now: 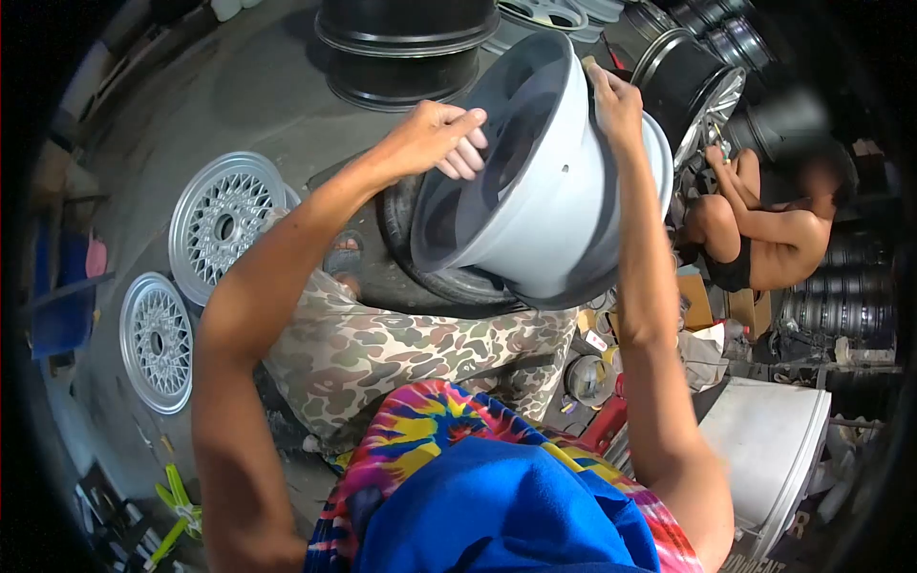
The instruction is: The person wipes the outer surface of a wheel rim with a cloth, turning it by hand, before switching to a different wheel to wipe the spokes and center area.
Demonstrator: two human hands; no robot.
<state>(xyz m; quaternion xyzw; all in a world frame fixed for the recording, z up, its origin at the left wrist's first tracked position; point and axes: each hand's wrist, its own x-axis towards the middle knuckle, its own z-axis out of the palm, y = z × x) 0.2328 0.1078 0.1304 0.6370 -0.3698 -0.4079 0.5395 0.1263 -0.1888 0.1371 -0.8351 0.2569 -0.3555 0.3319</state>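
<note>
A large grey wheel rim [540, 205] stands tilted in front of me, its wide opening turned to the left. My left hand [453, 141] is closed at the far left edge of this rim, fingers curled in toward the opening and dusted pale grey. On the other side, my right hand [616, 103] reaches over the barrel behind the front lip. Its fingers are closed on a small tan piece [589, 63], mostly hidden, whose kind I cannot make out. Under the rim lies a black tyre [399, 222].
Two silver mesh wheels [226, 227] rest on the floor at left. Dark stacked rims [406, 48] stand ahead. Another person [774, 224] sits at right, handling a wheel. A white container [764, 439] and cluttered supplies lie near my right elbow. A green star-shaped object [177, 501] is at lower left.
</note>
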